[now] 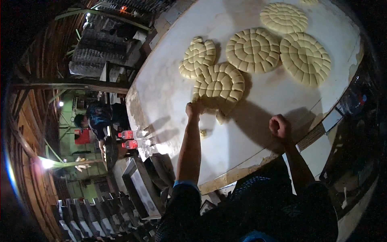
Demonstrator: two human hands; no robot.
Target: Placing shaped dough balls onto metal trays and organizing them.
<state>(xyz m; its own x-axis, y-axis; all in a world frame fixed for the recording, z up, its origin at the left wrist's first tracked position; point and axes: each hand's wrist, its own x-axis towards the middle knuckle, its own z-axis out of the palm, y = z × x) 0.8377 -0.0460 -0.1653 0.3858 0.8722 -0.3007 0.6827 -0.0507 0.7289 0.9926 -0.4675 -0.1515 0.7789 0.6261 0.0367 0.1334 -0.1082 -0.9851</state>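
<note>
My left hand (194, 109) is closed at the near-left edge of a round of pale dough (219, 82) cut into small blocks. Its fingertips are partly hidden against the dough. The near side of this round is uneven, with a pointed bit sticking out, and lies partly in shadow. A smaller, irregular cut dough slab (197, 58) touches it at the far left. My right hand (280, 126) is curled into a fist over the near right of the table, apart from the dough; I see nothing in it. A small dough scrap (203, 133) lies beside my left forearm.
More cut dough rounds, one in the middle (253, 50), one at the right (305, 58) and one farther off (284, 17), lie on the white table (278, 94). Two red-labelled bottles (130, 144) and metal pans (141, 187) stand left. A person (100, 119) is beyond.
</note>
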